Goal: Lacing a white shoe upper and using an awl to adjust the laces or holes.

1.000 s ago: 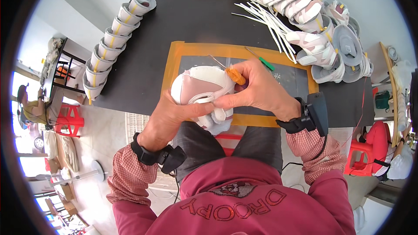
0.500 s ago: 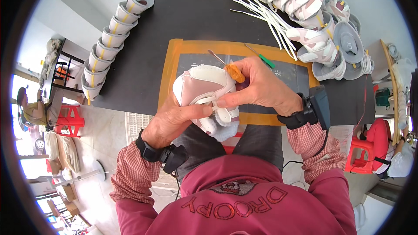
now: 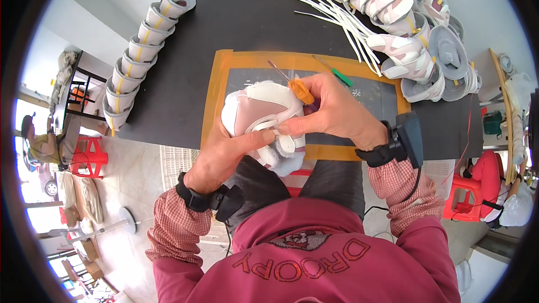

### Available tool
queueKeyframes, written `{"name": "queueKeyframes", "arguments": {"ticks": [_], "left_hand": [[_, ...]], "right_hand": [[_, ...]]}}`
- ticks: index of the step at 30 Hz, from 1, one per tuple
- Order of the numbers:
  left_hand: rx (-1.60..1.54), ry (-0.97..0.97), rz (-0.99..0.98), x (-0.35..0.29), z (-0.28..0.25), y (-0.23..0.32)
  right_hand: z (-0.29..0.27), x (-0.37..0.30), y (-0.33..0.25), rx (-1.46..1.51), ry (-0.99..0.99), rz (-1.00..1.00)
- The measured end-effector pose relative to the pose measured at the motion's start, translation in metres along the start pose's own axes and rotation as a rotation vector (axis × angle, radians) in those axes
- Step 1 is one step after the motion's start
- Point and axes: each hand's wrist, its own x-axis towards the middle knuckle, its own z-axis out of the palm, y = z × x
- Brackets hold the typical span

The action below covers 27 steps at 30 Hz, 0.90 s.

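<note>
Presently, the left hand (image 3: 220, 150) is gripping a shoe upper (image 3: 255, 111), white with dusty-pink panels, over the near edge of the black desk (image 3: 241, 22); fuzzy grey lining (image 3: 287, 164) is showing at its opening. The right hand (image 3: 343, 113) is pinching its white lace (image 3: 263, 126) between fingers, also holding an orange-handled tool (image 3: 302, 92).
</note>
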Motion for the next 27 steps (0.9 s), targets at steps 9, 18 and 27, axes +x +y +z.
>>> {"name": "queueKeyframes", "arguments": {"ticks": [9, 18, 27], "left_hand": [[0.27, 0.134, 0.015, -0.002, 0.007, 0.004], [0.121, 0.06, -0.072, -0.003, -0.003, -0.005], [-0.009, -0.014, -0.021, -0.001, -0.001, -0.006]], "right_hand": [[0.008, -0.005, -0.009, -0.13, 0.111, -0.005], [0.016, -0.007, -0.003, -0.093, 0.165, -0.04], [0.016, -0.01, 0.004, 0.01, 0.147, -0.022]]}}
